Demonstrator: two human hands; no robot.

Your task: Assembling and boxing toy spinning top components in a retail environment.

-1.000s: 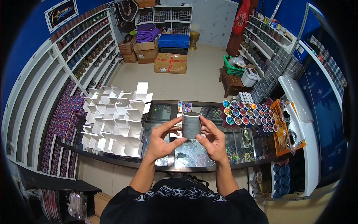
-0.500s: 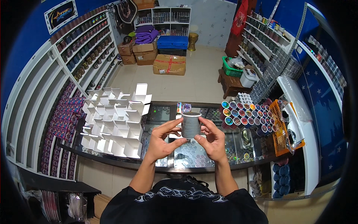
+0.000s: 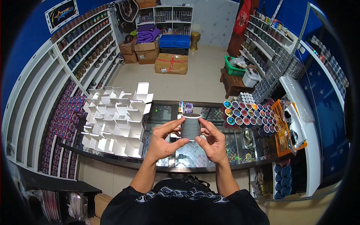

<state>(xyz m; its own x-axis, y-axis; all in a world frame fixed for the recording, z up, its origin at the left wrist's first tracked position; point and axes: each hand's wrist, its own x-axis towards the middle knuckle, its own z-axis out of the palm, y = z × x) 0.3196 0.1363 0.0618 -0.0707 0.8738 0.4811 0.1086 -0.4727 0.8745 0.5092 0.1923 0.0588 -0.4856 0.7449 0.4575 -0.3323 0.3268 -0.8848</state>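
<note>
Between both hands I hold a spool of grey thread (image 3: 191,128) above the glass-topped counter, its white-rimmed top end tipped slightly toward me. My left hand (image 3: 164,139) grips its left side, thumb low and fingers at the upper edge. On the other side my right hand (image 3: 213,140) is closed on it the same way, thumb near the lower rim. Behind the spool, partly covered by it, lies a small colourful packet (image 3: 186,107). Left of my hands stand several open white boxes (image 3: 116,127) in rows. To the right are upright spools with shiny coloured end labels (image 3: 247,113).
The dark-framed glass counter (image 3: 157,169) spans the space before me. An orange basket (image 3: 282,127) with plastic-wrapped items sits at its right end. Patterned purple boxes (image 3: 67,116) are stacked at the left. A taped carton (image 3: 171,64) rests on the floor beyond.
Both hands still hold the thread spool, which has turned or tilted very slightly between the fingers. The surroundings shift a little with my head; nothing was let go.
</note>
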